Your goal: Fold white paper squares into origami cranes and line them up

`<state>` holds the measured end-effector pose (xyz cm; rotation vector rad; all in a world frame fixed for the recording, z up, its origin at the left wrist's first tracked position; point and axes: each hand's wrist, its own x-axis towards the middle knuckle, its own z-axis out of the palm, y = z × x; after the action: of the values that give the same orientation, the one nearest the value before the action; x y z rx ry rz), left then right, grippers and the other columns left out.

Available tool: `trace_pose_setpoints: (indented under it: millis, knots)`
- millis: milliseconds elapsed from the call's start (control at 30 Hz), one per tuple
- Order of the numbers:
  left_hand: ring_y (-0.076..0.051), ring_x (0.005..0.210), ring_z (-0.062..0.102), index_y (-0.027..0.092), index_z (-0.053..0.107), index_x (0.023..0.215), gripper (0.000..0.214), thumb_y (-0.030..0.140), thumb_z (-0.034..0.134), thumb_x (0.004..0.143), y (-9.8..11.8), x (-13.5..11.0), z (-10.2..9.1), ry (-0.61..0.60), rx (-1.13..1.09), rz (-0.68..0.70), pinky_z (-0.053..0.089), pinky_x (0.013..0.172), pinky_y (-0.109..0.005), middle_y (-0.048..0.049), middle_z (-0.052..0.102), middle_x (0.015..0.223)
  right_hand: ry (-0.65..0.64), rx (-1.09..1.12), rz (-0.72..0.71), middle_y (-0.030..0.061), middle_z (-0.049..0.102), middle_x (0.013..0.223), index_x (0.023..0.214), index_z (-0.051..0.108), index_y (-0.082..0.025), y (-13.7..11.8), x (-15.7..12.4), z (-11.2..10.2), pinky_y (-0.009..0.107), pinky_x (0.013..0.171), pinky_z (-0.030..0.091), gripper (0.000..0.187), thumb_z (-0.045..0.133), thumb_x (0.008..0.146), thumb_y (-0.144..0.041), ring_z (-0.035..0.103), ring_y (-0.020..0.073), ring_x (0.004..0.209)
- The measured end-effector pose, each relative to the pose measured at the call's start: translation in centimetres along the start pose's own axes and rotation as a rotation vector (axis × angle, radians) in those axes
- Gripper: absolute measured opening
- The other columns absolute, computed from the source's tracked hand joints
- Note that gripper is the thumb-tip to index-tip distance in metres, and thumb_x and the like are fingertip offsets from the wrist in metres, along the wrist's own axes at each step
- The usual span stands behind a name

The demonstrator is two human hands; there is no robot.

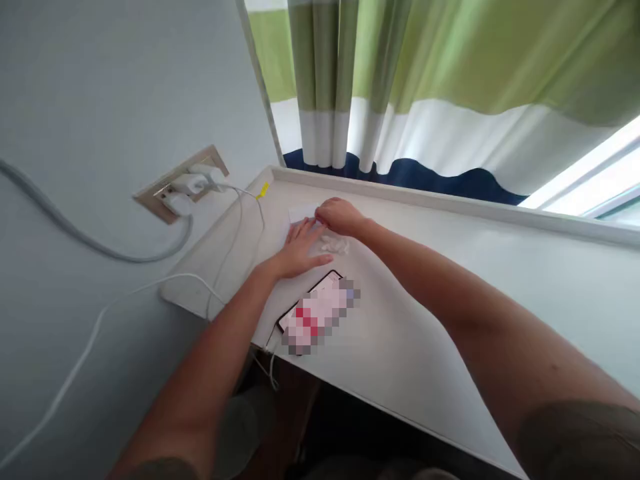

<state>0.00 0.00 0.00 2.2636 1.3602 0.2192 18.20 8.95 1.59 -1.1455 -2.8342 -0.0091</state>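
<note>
My left hand point(299, 253) lies flat on the white desk point(380, 320) with its fingers spread and thumb out to the right. Its fingertips reach the near edge of a white sheet of paper point(300, 213). My right hand point(340, 217) is closed beside those fingertips, at the paper's right side. What it grips, if anything, is hidden by the fingers. Just below the right hand is a small heap of whitish crumpled bits point(336, 245), too blurred to name. A phone point(320, 303) with its screen lit, partly pixelated, lies nearer to me.
On the left wall, an outlet strip point(215, 160) holds several white plugs point(189, 183). White cables point(235, 247) run down onto the desk's left end, one with a yellow tag point(263, 191). A raised rim point(400, 198) borders the back, before a green and white curtain point(370, 87).
</note>
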Motion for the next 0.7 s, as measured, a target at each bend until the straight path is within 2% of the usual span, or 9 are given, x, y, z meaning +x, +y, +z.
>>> trace_pose_setpoints:
  millis: [133, 300, 400, 500, 567, 633, 700]
  knots:
    - [-0.038, 0.168, -0.005, 0.019, 0.026, 0.171, 0.097, 0.07, 0.055, 0.094, -0.1, -0.3, 0.0, 0.029, -0.048, 0.036, -0.006, 0.134, -0.06, -0.0137, 0.009, 0.182, 0.003, 0.047, 0.038, 0.0193, 0.081, 0.109, 0.109, 0.081, -0.01, 0.1, -0.3, -0.1, 0.036, 0.094, 0.044, 0.022, 0.062, 0.098, -0.014, 0.073, 0.0308, 0.108]
    - [-0.039, 0.168, 0.007, 0.024, 0.043, 0.163, 0.081, 0.063, 0.06, 0.094, -0.4, -0.5, 0.3, 0.11, -0.049, 0.079, -0.002, 0.134, -0.061, -0.0127, 0.03, 0.176, 0.012, 0.095, 0.087, 0.0123, 0.083, 0.108, 0.118, 0.081, -0.018, 0.4, -0.8, -0.3, 0.034, 0.082, 0.045, 0.029, 0.056, 0.106, -0.026, 0.074, 0.0255, 0.096]
    - [-0.04, 0.166, 0.016, 0.025, 0.046, 0.16, 0.075, 0.06, 0.061, 0.096, -0.4, -0.3, 0.4, 0.199, -0.053, 0.093, 0.007, 0.133, -0.063, -0.0143, 0.036, 0.172, 0.086, 0.1, 0.105, 0.0141, 0.082, 0.115, 0.117, 0.081, -0.016, 0.6, -1.1, -0.7, 0.035, 0.088, 0.045, 0.031, 0.053, 0.107, -0.023, 0.073, 0.0262, 0.102]
    - [-0.04, 0.161, 0.027, 0.021, 0.048, 0.157, 0.074, 0.051, 0.068, 0.093, 0.1, 0.5, 0.2, 0.352, -0.05, 0.105, 0.02, 0.132, -0.061, -0.0183, 0.039, 0.167, 0.21, 0.094, 0.066, 0.0154, 0.082, 0.114, 0.11, 0.082, -0.013, 1.1, -1.8, -1.5, 0.038, 0.095, 0.044, 0.029, 0.054, 0.105, -0.018, 0.072, 0.0274, 0.106]
    - [-0.039, 0.154, 0.038, 0.015, 0.051, 0.154, 0.071, 0.038, 0.072, 0.09, 0.7, 1.4, -0.3, 0.492, -0.027, 0.134, 0.028, 0.13, -0.058, -0.0215, 0.044, 0.16, 0.273, 0.077, 0.034, 0.0154, 0.082, 0.109, 0.106, 0.083, -0.012, 1.5, -2.8, -2.5, 0.04, 0.098, 0.043, 0.028, 0.055, 0.105, -0.017, 0.072, 0.028, 0.105]
    - [-0.036, 0.146, 0.046, 0.013, 0.055, 0.149, 0.063, 0.024, 0.07, 0.088, 1.8, 2.3, -0.8, 0.638, -0.008, 0.181, 0.034, 0.127, -0.055, -0.0207, 0.051, 0.153, 0.337, 0.052, 0.025, 0.0146, 0.082, 0.106, 0.104, 0.083, -0.013, 2.0, -4.6, -3.5, 0.042, 0.099, 0.043, 0.028, 0.056, 0.105, -0.018, 0.072, 0.0281, 0.104]
    - [-0.034, 0.138, 0.052, 0.016, 0.061, 0.142, 0.056, 0.016, 0.068, 0.087, 3.4, 3.4, -1.3, 0.734, -0.016, 0.213, 0.039, 0.123, -0.054, -0.0165, 0.06, 0.145, 0.418, 0.036, 0.035, 0.0133, 0.082, 0.108, 0.103, 0.083, -0.015, 2.8, -7.4, -4.7, 0.043, 0.103, 0.042, 0.028, 0.055, 0.106, -0.02, 0.071, 0.0283, 0.106]
